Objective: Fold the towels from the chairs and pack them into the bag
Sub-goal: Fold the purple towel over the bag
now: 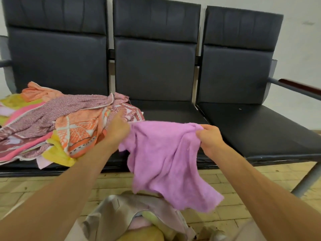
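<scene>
Purple towel (163, 159) hangs lengthwise downward, top edge level, pinched between both hands (119, 126) (211, 138)

A waiting room: linked black chairs (156, 70) against a bare wall (302, 40).

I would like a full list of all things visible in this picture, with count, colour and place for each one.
purple towel: one, lilac, held up in the air in front of the middle seat, above the bag.
pile of towels: several, count unclear; orange, pink, yellow and maroon patterned; unfolded on the left seat.
chairs: three joined seats, dark upholstery, against the wall; middle and right seats hold no towels.
armrest: one, dark reddish top, far right.
bag: one, grey-beige, open on the floor, bottom centre, with pale pink and yellow cloth inside.
floor: pale yellowish tiles.
left hand: grips the towel's left top edge.
right hand: grips the towel's right top edge.
</scene>
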`<state>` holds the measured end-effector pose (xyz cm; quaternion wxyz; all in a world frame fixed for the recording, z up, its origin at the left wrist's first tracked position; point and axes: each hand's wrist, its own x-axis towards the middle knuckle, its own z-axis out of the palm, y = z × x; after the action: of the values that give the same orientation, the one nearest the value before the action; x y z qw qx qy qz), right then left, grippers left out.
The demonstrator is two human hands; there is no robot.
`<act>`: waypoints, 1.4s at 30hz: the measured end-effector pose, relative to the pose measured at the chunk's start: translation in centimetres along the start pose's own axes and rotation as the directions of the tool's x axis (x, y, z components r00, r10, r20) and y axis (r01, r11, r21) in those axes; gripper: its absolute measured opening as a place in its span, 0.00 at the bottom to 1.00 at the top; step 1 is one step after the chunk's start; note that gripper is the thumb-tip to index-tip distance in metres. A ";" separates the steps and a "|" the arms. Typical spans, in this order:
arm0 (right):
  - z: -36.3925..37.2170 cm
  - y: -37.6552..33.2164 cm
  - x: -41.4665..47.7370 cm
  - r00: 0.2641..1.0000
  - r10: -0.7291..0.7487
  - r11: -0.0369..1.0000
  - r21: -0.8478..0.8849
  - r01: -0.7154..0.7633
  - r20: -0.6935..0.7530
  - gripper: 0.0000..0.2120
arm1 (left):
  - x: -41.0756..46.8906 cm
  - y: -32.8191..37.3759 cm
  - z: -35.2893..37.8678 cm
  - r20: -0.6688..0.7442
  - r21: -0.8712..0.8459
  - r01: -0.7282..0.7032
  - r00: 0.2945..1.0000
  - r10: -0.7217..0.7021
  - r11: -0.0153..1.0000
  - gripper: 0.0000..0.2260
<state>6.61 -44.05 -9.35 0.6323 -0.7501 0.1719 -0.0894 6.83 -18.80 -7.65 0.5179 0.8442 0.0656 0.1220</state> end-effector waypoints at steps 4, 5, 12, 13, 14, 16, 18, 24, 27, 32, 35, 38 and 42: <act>0.6 0.7 0.0 0.985 0.165 0.978 0.124 -0.169 0.044 0.10 | -1.8 -2.0 -0.4 0.299 0.469 -0.294 0.940 0.164 0.832 0.11; 0.7 0.8 -0.2 0.987 0.151 0.981 0.113 -0.156 0.055 0.09 | -2.5 -2.6 -0.5 0.420 0.607 -0.318 0.906 0.045 0.728 0.18; 0.7 0.6 -1.4 0.994 0.101 0.978 0.180 -0.107 0.042 0.12 | -5.4 -4.6 0.9 0.408 0.882 -0.356 0.905 -0.119 0.310 0.27; 0.6 0.5 -1.5 0.994 0.099 0.977 0.185 -0.107 0.050 0.12 | -5.1 -4.8 1.3 0.410 0.877 -0.363 0.907 -0.098 0.316 0.23; 0.5 0.4 -1.5 0.993 0.101 0.977 0.184 -0.109 0.055 0.12 | -4.9 -5.0 1.6 0.436 0.855 -0.380 0.895 -0.092 0.352 0.17; 0.3 0.3 -1.3 0.993 0.106 0.980 0.165 -0.115 0.058 0.12 | -4.6 -5.2 2.1 0.492 0.805 -0.409 0.865 -0.100 0.429 0.06; 0.0 0.3 -1.0 0.992 0.110 0.984 0.136 -0.117 0.055 0.13 | -4.5 -5.6 2.3 0.509 0.773 -0.434 0.860 -0.043 0.464 0.06; -1.0 0.8 -0.7 0.992 -0.123 0.976 -0.178 0.129 0.041 0.14 | -2.7 -4.0 0.2 0.341 0.442 -0.345 0.918 0.201 0.828 0.12; -1.4 0.6 -1.1 0.986 -0.165 0.966 -0.200 0.165 0.020 0.15 | -3.6 -2.1 -1.0 0.210 -0.038 -0.002 0.978 0.010 0.999 0.11; -1.3 0.0 -2.4 0.995 -0.091 0.992 -0.087 0.094 0.045 0.15 | -5.9 -4.2 0.6 0.364 0.503 -0.026 0.913 -0.185 0.864 0.13; -0.8 -0.3 -3.0 0.994 -0.085 0.995 -0.049 0.088 0.063 0.15 | -6.2 -5.8 1.9 0.312 0.747 -0.197 0.947 -0.073 0.635 0.25; -0.2 -0.2 -2.7 0.990 -0.129 0.986 -0.100 0.134 0.055 0.14 | -5.8 -6.5 2.9 0.340 0.806 -0.294 0.940 0.005 0.514 0.26; -0.4 0.4 -2.3 0.908 -0.381 0.706 -0.580 0.406 0.172 0.13 | -5.3 -6.5 3.4 0.459 0.769 -0.474 0.876 0.147 0.428 0.13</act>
<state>4.34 -43.61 -9.50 0.3292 -0.9325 0.0148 -0.1479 2.78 -20.03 -15.67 -0.0058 0.9915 -0.1273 0.0275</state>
